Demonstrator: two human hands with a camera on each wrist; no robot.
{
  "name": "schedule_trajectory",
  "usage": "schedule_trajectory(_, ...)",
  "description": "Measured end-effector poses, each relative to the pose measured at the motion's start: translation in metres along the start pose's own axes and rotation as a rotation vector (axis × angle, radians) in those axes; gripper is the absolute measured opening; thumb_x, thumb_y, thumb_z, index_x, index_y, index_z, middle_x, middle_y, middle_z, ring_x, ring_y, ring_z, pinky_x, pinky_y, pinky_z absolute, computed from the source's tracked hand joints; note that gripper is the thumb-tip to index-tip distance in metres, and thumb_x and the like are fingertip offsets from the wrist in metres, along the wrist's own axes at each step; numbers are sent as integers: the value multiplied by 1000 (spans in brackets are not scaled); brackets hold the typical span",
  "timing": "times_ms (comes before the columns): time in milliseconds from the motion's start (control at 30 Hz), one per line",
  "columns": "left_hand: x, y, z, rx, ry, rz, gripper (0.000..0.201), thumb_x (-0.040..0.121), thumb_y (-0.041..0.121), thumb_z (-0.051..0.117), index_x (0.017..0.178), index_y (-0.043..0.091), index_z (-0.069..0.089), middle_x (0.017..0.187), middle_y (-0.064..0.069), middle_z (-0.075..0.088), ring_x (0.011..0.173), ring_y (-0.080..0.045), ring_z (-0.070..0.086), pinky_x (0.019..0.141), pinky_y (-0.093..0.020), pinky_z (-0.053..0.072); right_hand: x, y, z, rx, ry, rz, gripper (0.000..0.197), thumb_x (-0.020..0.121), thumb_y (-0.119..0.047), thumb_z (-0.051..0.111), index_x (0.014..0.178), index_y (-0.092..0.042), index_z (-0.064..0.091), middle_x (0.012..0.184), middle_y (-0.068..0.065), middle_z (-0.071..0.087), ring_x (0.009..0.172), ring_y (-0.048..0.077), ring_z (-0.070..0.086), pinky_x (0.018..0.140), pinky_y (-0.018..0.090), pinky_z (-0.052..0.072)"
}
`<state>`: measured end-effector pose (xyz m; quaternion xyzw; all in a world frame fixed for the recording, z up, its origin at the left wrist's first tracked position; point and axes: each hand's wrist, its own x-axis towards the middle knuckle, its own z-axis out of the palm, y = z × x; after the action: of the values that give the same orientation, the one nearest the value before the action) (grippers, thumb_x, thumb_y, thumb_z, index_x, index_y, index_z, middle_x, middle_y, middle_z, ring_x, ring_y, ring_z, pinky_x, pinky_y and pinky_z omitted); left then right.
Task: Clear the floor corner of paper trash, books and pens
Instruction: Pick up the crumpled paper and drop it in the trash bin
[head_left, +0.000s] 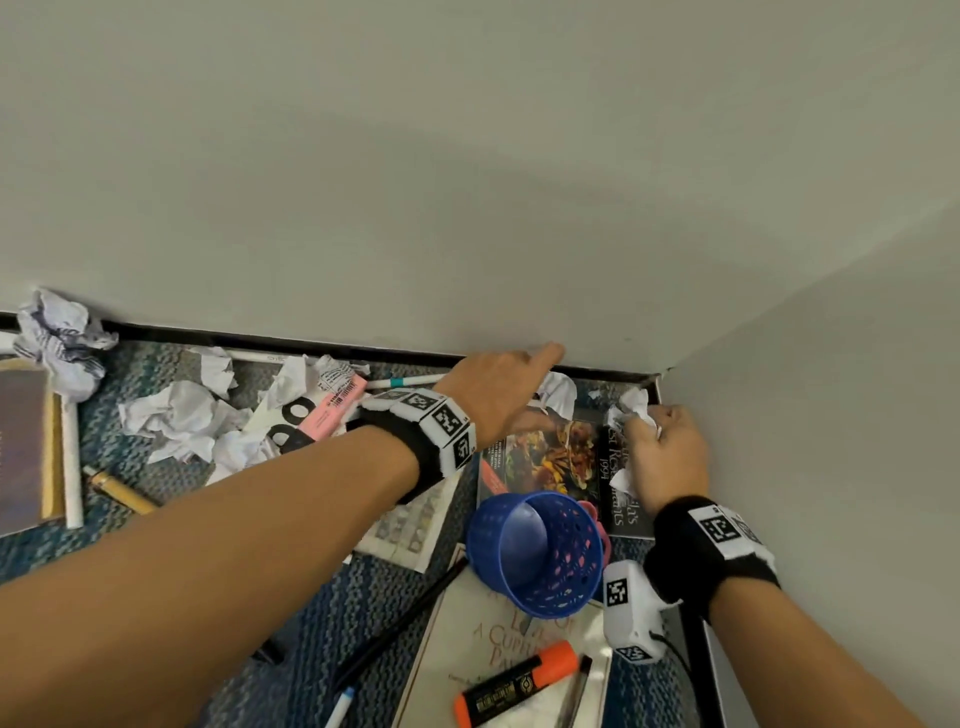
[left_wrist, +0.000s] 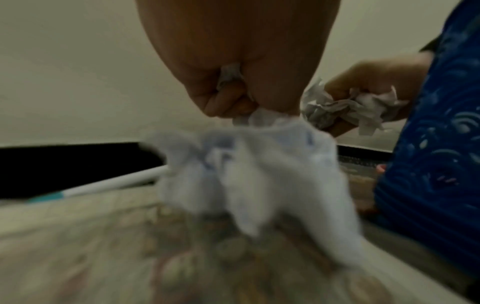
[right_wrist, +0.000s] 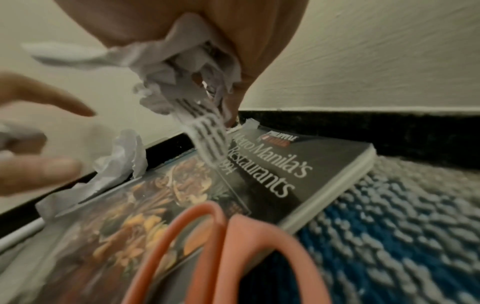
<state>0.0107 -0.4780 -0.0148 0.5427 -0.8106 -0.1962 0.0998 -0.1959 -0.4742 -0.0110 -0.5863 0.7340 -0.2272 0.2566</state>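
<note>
Both hands are down in the floor corner. The right hand (head_left: 667, 457) sits hard against the side wall, fingers curled tight round a paper wad (right_wrist: 182, 82), a printed strip hanging from it over the restaurant book (right_wrist: 272, 170). The left hand (head_left: 498, 395) reaches across toward the baseboard; the left wrist view shows its fingers (left_wrist: 223, 100) pinching a second crumpled sheet (left_wrist: 249, 170), which hangs blurred below the fist, while in the head view the forefinger points at the wall. That sheet (head_left: 558, 392) lies at the far edge of the book, against the baseboard. The book lies flat on the blue carpet (head_left: 156, 364), right in the corner. A blue mesh cup (head_left: 535, 551) lies tipped on its side at the book's near edge, with orange scissors (right_wrist: 221, 246) beside it. Nearer, an orange highlighter (head_left: 519, 683) rests on a pale book (head_left: 467, 634). Off to the left, more crumpled paper (head_left: 176, 415) is scattered over the carpet, along with a pink eraser (head_left: 332, 410), a yellow pen (head_left: 122, 491) and a white pen (head_left: 415, 382) along the baseboard.
</note>
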Motion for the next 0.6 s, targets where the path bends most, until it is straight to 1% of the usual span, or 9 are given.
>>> schedule_trajectory(33,5,2,2,19,-45,4,68,89,53,55,141,18,28,106,-11,63,89,-31,62,65,-35,43,-1,2,-1,24,1,22,42,79,-39,56,103,-5,62,97,6,57,88,20,52,78,26,37)
schedule_trajectory(100,12,4,10,70,-144,-32,67,93,52,50,148,25,25,114,-11,61,98,-31,62,71,-37,45,-4,5,-4,46,-15,43,25,83,-28,67,98,-9,64,84,4,61,80,22,56,69,24,38)
schedule_trajectory(167,15,6,16,141,-181,-70,51,96,49,46,140,26,38,120,-11,59,103,-31,61,77,-39,47,-4,7,-7,34,-38,34,12,81,-21,70,82,-11,62,67,3,59,64,23,55,56,23,37)
schedule_trajectory(267,16,5,18,182,-162,-107,35,100,41,42,123,17,53,115,-12,59,101,-32,61,73,-38,45,6,10,-7,2,-31,25,30,78,-9,69,61,-17,46,53,2,49,52,20,46,47,22,33)
schedule_trajectory(333,14,4,18,184,-118,-129,37,101,40,39,113,12,60,112,-12,58,100,-31,62,75,-38,46,12,8,-7,-27,8,-4,28,79,-12,68,68,-18,42,60,3,51,56,21,46,48,25,36)
schedule_trajectory(400,6,2,16,144,-57,-154,39,99,42,41,102,12,66,106,-8,57,95,-29,61,75,-39,46,17,4,-6,-84,-6,-76,12,83,-20,64,84,-20,52,72,2,57,62,23,50,56,29,40)
schedule_trajectory(467,-2,-3,13,98,-4,-159,35,93,42,51,92,11,67,98,-4,53,92,-26,58,72,-37,43,22,-3,-3,-256,-94,-134,12,86,-22,59,98,-19,62,82,5,63,68,23,53,64,27,38)
schedule_trajectory(567,-9,-13,9,28,44,-65,11,80,18,61,72,11,60,81,-1,41,85,-23,47,75,-36,42,34,-7,6,-429,-149,-153,25,85,-36,58,101,-17,65,91,10,69,78,27,57,68,25,37)
schedule_trajectory(600,-12,-16,10,-21,76,-35,15,75,7,61,63,12,53,77,-1,38,79,-22,42,71,-36,38,39,-6,10,-459,-155,-112,33,85,-42,59,105,-17,64,96,10,69,85,29,60,69,26,39)
